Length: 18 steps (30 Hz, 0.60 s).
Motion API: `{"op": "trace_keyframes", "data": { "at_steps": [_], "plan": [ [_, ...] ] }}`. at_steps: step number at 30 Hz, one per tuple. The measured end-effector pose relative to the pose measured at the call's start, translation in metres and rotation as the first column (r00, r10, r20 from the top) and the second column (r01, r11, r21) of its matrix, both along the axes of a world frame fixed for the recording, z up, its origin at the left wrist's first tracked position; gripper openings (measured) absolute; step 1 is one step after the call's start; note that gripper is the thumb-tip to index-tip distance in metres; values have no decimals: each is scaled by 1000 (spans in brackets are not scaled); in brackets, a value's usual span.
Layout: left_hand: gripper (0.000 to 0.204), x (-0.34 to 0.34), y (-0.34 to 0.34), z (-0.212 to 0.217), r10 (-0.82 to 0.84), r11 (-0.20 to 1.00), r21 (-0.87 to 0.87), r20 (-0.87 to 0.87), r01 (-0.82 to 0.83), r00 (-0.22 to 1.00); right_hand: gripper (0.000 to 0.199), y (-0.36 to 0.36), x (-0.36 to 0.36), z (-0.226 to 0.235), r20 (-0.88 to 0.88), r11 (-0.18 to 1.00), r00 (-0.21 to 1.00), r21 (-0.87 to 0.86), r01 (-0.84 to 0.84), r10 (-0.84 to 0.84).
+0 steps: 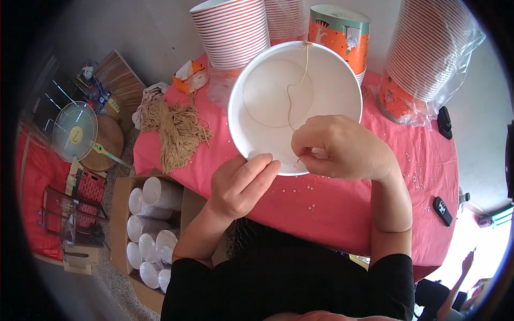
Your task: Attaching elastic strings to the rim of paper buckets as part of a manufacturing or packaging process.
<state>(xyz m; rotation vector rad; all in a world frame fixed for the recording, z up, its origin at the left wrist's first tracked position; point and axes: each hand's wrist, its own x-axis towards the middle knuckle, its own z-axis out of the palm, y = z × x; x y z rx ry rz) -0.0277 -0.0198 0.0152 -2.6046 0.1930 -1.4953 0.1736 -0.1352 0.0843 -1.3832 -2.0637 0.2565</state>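
A large white paper bucket (pixel 256 80) is tilted with its mouth toward me, above the pink-covered table. My left hand (pixel 238 187) grips the near rim at its lower left, fingers on the outside edge. A thin tan cord (pixel 289 104) is fixed at the far rim and runs down across the inside of the bucket. My right hand (pixel 345 147) is closed in a pinch on the cord near the rim closest to me. A short cord end shows just below its fingers; the fingertips are partly hidden.
A hank of tan cord (pixel 174 131) lies on the pink tablecloth (pixel 342 214) at left. Stacked paper buckets (pixel 233 35), an orange-green bucket (pixel 356 45) and a bagged stack (pixel 423 48) stand behind. A carton (pixel 122 224) of white cups is lower left; a remote (pixel 442 211) lies right.
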Motion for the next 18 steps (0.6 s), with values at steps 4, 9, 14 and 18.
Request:
{"op": "trace_keyframes", "data": {
  "at_steps": [4,9,14,18],
  "plan": [
    [28,-2,0,3,-1,999,44,26,0,1000,7,-1,-3,0,32,1000,999,-10,15,-14],
    [26,-3,-1,6,-13,998,59,33,11,999,6,-3,-5,-1,49,998,998,49,30,-32],
    [25,-2,0,6,-9,999,49,33,8,999,6,-4,-3,2,45,1000,999,4,25,-25],
    [26,0,2,1,-17,1000,-4,15,17,1000,6,0,-3,2,-39,998,999,66,-5,8]
  ]
}}
